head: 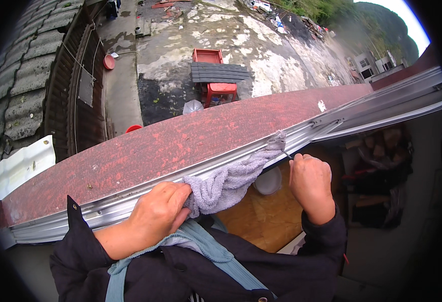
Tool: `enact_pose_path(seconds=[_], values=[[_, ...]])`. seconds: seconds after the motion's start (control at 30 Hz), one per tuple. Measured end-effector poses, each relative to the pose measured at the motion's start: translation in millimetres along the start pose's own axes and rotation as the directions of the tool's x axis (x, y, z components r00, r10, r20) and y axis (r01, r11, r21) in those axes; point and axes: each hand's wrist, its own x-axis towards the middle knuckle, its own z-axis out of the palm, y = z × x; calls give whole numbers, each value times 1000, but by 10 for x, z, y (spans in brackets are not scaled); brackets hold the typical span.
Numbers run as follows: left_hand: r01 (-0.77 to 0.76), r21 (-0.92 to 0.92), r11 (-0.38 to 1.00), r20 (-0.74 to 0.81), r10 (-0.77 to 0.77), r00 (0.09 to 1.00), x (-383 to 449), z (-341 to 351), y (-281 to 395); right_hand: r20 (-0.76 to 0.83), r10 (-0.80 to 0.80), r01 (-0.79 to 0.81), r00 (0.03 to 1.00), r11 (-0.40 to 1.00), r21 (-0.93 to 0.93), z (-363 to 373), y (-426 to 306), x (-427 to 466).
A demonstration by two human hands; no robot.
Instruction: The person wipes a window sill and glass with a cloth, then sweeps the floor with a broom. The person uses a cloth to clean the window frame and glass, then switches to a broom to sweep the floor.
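A damp-looking grey terry cloth (224, 181) lies bunched along the aluminium window track (130, 192). My left hand (158, 207) pinches its near left end between thumb and fingers. In my right hand (311, 183) is a thin dark metal tool (287, 154), perhaps a screwdriver; its handle is hidden inside the fist. The tool's far end meets the narrow, dirty end of the cloth at the track, and the tip is covered by the fabric.
A red speckled stone sill (190, 139) runs beyond the track. The sliding sash frame (387, 109) stands to the right. Indoors, a white bowl (268, 181) sits on a brown surface (262, 215) below. Outside lie a tiled roof (28, 75), a concrete yard and a red stool (221, 89).
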Motion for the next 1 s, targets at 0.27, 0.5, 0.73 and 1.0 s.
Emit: enact_pose_path(seconds=[0.27,0.5,0.73,1.0], values=[[-30,-17,999,28,30,999,440,229,162,28,110,-109,993,992,-57,213,373,64],[-34,-53,998,53,37,998,663,351,220,-112,57,-61,992,998,-29,209,518,94],[-65,-47,997,31,66,997,687,378,185,-106,8,-29,994,980,-198,381,404,115],[-77,-69,995,25,79,997,699,394,158,-209,89,-129,974,974,-188,306,348,105]])
